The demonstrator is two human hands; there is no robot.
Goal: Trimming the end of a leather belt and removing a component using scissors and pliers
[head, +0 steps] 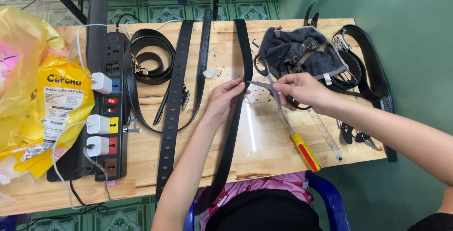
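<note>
Belt strap (234, 117), long and black, runs from the far edge of the wooden table (264, 141) down toward your lap, and your left hand (225, 99) pinches its edge near the middle. Your right hand (302, 89) closes its fingers on a thin grey strip (258, 85) whose tip points at the strap; scissors (264, 70) lie just behind it. Black crumbs dotting the wood around your hands suggest some trimming or punching is done; how much is left you cannot tell.

Counting downward in size: one table, one yellow plastic bag (28, 98), one black power strip (109, 103) with three white chargers (98, 124), one grey cloth (302, 51). Three flat straps lie side by side, one belt is coiled (151, 56), and several more are tangled at right. One yellow-handled screwdriver (302, 148), one clear ruler (325, 134).
</note>
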